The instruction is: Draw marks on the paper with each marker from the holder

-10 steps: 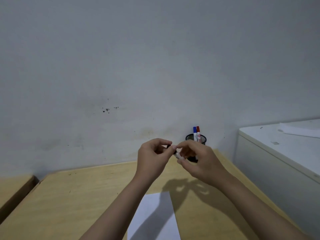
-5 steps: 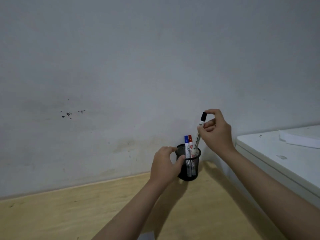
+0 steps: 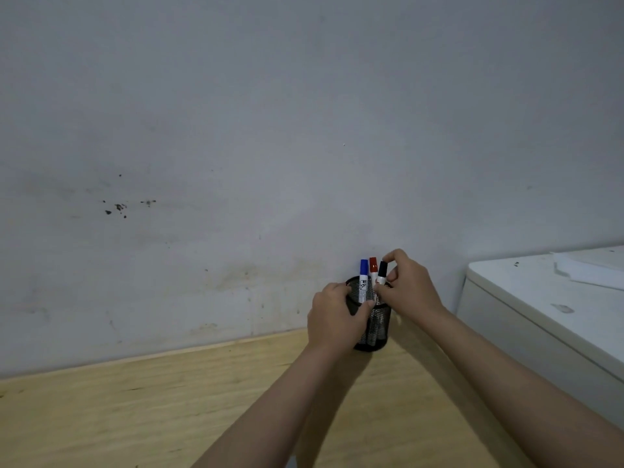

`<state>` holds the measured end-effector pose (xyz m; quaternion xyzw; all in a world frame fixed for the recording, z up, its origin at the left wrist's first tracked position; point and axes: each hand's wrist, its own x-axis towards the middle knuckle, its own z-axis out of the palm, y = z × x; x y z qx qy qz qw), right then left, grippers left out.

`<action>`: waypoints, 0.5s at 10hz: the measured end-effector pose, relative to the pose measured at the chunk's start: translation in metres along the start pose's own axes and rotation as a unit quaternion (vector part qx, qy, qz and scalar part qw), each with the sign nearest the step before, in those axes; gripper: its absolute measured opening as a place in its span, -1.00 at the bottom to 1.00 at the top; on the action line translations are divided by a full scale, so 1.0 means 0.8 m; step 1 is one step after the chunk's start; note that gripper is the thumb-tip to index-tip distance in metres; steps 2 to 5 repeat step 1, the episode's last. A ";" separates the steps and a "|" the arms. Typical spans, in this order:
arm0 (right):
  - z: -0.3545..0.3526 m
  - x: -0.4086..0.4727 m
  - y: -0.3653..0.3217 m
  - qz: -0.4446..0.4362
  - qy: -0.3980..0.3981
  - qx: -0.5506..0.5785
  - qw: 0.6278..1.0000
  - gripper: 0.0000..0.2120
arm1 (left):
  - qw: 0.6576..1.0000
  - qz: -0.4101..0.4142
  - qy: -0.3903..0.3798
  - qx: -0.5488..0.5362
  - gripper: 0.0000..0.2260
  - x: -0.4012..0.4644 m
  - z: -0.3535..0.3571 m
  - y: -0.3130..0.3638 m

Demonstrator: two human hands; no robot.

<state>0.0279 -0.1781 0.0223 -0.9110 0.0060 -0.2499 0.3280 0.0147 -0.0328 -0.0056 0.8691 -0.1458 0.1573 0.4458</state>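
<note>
A black mesh holder point(image 3: 379, 327) stands on the wooden desk point(image 3: 135, 410) against the wall. Three markers stand upright in it: one with a blue cap point(image 3: 363, 276), one with a red cap point(image 3: 372, 266) and one with a black cap point(image 3: 382, 271). My left hand point(image 3: 332, 317) wraps around the holder's left side. My right hand point(image 3: 410, 287) pinches the black-capped marker just below its cap, with the marker's body down inside the holder. The paper is out of view, apart from a pale sliver at the bottom edge.
A white cabinet point(image 3: 540, 319) stands to the right of the desk, higher than it, with a white sheet point(image 3: 594, 268) lying on top. The grey wall point(image 3: 304, 130) runs directly behind the holder.
My hands went from capping the black marker over the paper to the holder. My left hand took hold of the holder and my right hand lowered the black marker into it.
</note>
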 end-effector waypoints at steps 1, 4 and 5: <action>-0.002 -0.007 -0.003 -0.005 -0.007 0.000 1.000 -0.53 | 0.999 0.003 -0.026 -0.018 -0.63 -0.006 -0.006 0.001; -0.002 -0.007 -0.003 -0.005 -0.007 0.000 1.000 -0.53 | 0.999 0.003 -0.026 -0.018 -0.63 -0.006 -0.006 0.001; -0.002 -0.007 -0.003 -0.005 -0.007 0.000 1.000 -0.53 | 0.999 0.003 -0.026 -0.018 -0.63 -0.006 -0.006 0.001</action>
